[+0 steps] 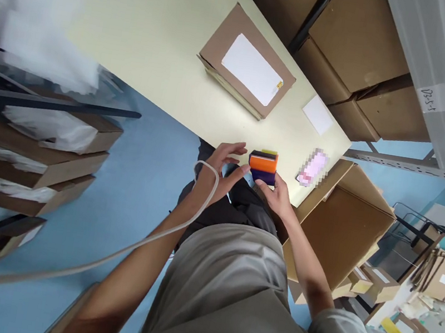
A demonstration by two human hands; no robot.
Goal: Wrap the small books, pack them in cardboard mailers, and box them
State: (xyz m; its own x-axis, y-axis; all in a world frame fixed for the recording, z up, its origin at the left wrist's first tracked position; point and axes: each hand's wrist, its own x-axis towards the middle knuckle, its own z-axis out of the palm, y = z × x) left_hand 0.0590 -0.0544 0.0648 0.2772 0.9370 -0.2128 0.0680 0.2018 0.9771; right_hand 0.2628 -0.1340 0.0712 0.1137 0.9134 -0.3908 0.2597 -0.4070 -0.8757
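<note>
Near the table edge in front of my body, my right hand (277, 196) grips a small boxy orange and dark-blue item (263, 164). Its upper end is black with a yellow strip behind it; the exact kind is unclear. My left hand (224, 169) is just left of it, fingers spread and curved, with the thumb tip close to the item's side; I cannot tell whether it touches. A pale cable (199, 208) loops over my left wrist. Farther back on the cream table (160, 27) lies a closed cardboard box (221, 37) with a white label (252, 70) on top.
A white paper (317, 114) and a pixelated pink phone-like item (313, 168) lie on the table's right part. An open carton (334, 229) stands beside its right end. Cardboard boxes (353, 35) fill shelving behind. Shelved bins (66, 164) stand at left over the blue floor (139, 159).
</note>
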